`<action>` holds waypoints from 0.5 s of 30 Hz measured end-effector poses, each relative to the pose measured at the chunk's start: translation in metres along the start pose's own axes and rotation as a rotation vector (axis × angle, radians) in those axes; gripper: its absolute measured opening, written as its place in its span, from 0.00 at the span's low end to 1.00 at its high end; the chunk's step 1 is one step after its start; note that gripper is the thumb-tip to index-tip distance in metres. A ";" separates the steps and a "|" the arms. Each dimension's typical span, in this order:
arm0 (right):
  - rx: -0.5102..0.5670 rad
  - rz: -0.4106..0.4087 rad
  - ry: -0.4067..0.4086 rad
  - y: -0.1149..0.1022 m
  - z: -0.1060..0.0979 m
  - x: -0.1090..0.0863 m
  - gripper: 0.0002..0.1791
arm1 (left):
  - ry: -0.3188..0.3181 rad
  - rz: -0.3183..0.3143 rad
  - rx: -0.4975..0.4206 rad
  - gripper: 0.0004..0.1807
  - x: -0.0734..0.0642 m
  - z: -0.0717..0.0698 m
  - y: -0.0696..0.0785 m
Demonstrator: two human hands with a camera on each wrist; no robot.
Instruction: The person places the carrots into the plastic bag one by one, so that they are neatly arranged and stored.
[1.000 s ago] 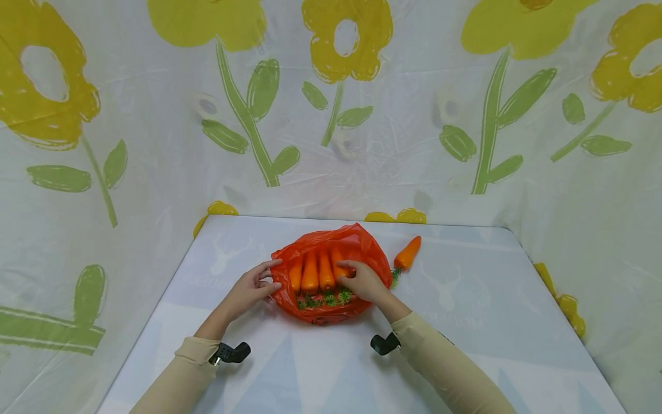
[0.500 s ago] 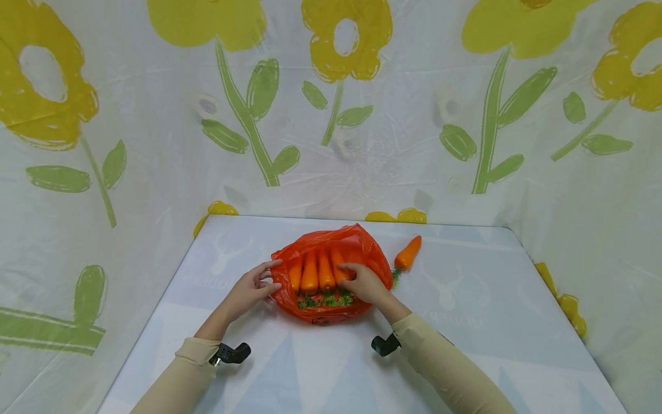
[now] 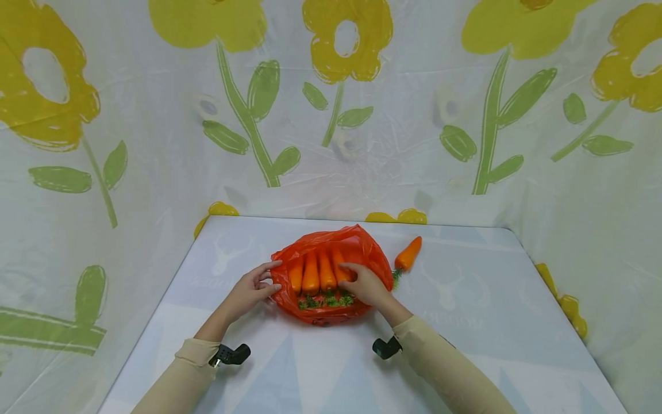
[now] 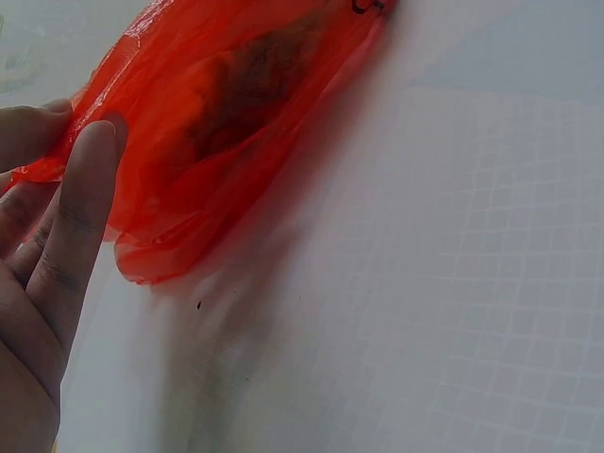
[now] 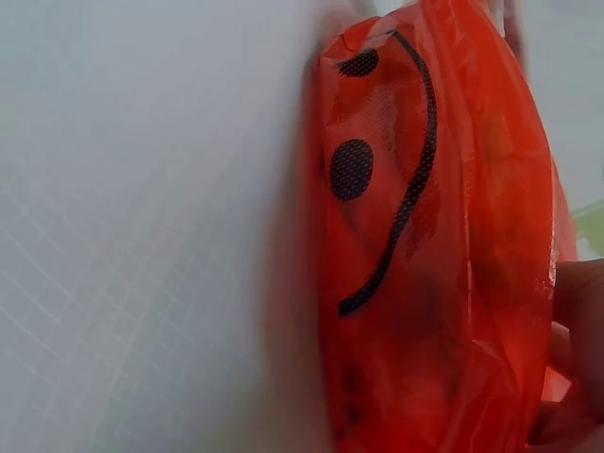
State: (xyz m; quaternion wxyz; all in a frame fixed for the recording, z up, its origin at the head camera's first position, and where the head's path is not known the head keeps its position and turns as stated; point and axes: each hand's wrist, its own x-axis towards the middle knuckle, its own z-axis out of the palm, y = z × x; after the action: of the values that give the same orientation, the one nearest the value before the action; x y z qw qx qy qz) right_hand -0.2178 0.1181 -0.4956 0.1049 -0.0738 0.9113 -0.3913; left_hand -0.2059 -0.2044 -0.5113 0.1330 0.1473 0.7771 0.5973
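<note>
A red plastic bag [image 3: 373, 253] lies on its side with its mouth open, seen mid-table in the head view. Several orange carrots [image 3: 326, 273] rest side by side in it, their green tops towards the person. My left hand [image 3: 246, 295] pinches the bag's left rim between thumb and fingers; the left wrist view shows the film [image 4: 189, 142] between them. Reaching in at the right side, my right hand [image 3: 366, 285] grips the rightmost carrot [image 3: 341, 270] with curled fingers. In the right wrist view, the bag's wall [image 5: 396, 264] with a printed black smile hides most of that hand.
One loose carrot [image 3: 408, 255] lies just right of the bag, its green top touching or close to the bag's edge. The pale patterned table [image 3: 331, 374] ends at a flowered curtain [image 3: 393, 155] behind and at both sides.
</note>
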 end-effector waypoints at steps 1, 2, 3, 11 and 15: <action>0.000 -0.002 0.009 0.000 0.000 -0.001 0.28 | 0.001 -0.001 0.000 0.34 0.000 0.000 0.000; -0.003 -0.010 0.017 0.000 0.000 -0.001 0.28 | 0.001 -0.001 0.001 0.34 0.000 0.000 0.000; -0.006 -0.017 0.026 0.000 -0.001 -0.002 0.28 | 0.002 -0.001 0.002 0.34 0.000 0.000 0.000; -0.028 -0.066 0.039 -0.005 -0.005 -0.011 0.28 | 0.008 0.000 -0.004 0.34 0.001 0.000 -0.001; -0.056 -0.085 0.046 -0.009 -0.009 -0.016 0.28 | 0.007 -0.008 -0.001 0.34 0.001 0.000 0.000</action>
State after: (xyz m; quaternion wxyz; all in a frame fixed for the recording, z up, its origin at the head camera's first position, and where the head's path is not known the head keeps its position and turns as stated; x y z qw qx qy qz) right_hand -0.2038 0.1212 -0.4808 0.0650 -0.1063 0.9202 -0.3712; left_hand -0.2068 -0.2044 -0.5117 0.1330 0.1420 0.7778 0.5977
